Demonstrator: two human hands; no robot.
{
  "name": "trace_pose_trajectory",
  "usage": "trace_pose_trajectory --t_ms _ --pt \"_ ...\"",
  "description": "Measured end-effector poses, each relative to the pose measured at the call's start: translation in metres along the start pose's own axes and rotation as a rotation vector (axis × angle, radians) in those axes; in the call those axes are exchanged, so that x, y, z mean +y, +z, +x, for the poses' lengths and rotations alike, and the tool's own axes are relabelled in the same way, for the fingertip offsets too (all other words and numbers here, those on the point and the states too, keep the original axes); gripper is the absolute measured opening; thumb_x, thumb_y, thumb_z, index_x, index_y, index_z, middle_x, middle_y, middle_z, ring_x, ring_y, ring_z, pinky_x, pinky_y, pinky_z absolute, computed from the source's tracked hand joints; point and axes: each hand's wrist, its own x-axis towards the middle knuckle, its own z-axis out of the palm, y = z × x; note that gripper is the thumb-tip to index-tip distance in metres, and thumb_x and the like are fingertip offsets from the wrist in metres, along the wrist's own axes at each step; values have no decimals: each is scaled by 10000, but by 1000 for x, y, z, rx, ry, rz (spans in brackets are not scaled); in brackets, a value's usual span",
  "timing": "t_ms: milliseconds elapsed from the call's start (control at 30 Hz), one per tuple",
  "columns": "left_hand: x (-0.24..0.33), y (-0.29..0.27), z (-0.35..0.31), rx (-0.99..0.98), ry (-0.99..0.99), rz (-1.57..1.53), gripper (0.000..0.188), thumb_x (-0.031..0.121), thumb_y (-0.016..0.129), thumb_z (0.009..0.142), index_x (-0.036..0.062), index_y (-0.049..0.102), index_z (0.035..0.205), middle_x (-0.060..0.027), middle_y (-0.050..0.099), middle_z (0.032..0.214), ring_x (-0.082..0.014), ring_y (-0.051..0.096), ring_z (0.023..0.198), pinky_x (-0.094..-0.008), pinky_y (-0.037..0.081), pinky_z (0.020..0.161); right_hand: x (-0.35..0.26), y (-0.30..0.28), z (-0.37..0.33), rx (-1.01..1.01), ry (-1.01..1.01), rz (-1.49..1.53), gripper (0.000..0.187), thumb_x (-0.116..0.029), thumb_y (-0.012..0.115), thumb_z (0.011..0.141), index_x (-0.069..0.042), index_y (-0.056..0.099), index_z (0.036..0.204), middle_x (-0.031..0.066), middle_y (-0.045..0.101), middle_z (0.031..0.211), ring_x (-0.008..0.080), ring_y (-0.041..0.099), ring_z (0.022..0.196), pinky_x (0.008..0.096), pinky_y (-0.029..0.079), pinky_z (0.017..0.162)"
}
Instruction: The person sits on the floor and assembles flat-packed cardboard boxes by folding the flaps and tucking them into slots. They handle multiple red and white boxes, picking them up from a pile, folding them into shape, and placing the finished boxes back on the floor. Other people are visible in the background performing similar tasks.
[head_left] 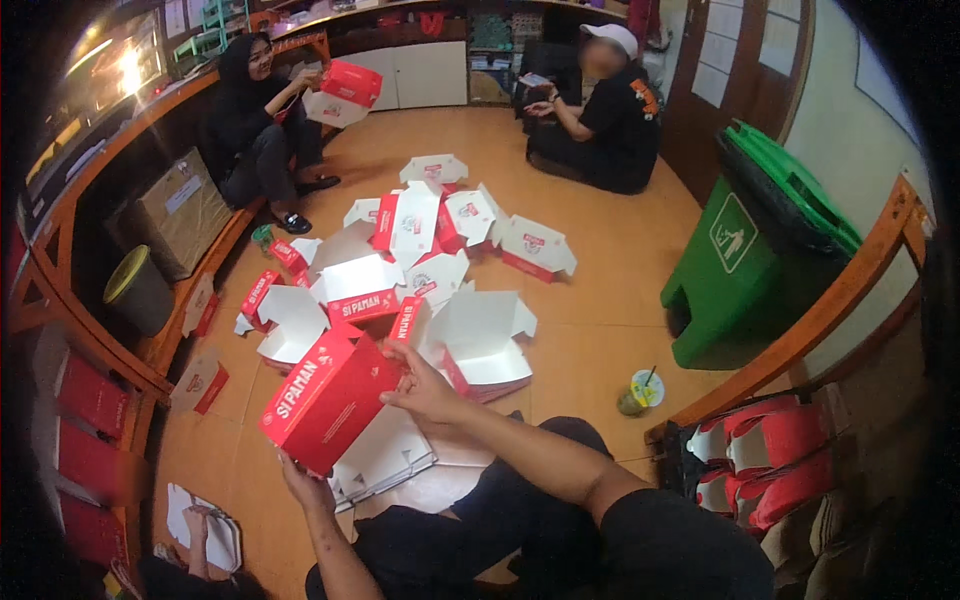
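A red cardboard food box [335, 400] with white lettering is held up in front of me, tilted, in both hands. My left hand [308, 487] grips its lower edge from below, with the fingers partly hidden behind it. My right hand [425, 388] is closed on the right end, thumb and fingers at the edge. Under the box, by my legs, lies a stack of flat white carton sheets [385, 455]. Just beyond it, an open box [485, 345] shows its white inside. Farther out spreads a heap of red and white folded boxes [415, 225].
One person [265, 140] sits at the far left holding a box; another [605, 120] sits at the far right. A co-worker's hand [197, 522] touches white sheets at lower left. A green bin [750, 240], a drink cup [640, 393] and a crate of red boxes [765, 450] stand right.
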Motion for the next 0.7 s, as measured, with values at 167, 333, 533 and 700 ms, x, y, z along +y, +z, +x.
trace_pose_trajectory --t_ms 167,333,533,700 --pt "-11 -10 4 12 -22 173 438 441 359 1030 70 533 1186 -29 597 772 -124 513 484 -267 387 423 -17 -5 0 -96 328 -190 434 -266 663 941 -40 559 1297 25 613 814 69 538 641 245 462 551" --pt "-37 -51 31 208 407 771 402 292 428 1006 40 473 1316 -82 598 855 -113 454 484 -264 386 434 8 2 -4 73 -133 -444 248 -196 640 921 -52 642 1124 91 654 845 214 641 753 342 502 650" --pt "31 26 -27 -426 48 726 838 -55 537 804 145 170 1530 -122 554 1223 -115 588 612 -242 446 459 -1 18 -17 -361 -48 -696 177 -210 603 926 -38 638 944 160 646 884 330 643 838 426 501 751" --pt "8 9 -12 -515 -112 683 197 166 605 963 28 629 1101 -65 675 914 -131 642 731 -258 509 588 19 4 -11 -287 -26 -672 209 -214 620 931 -9 662 931 135 679 818 225 664 763 367 512 704"
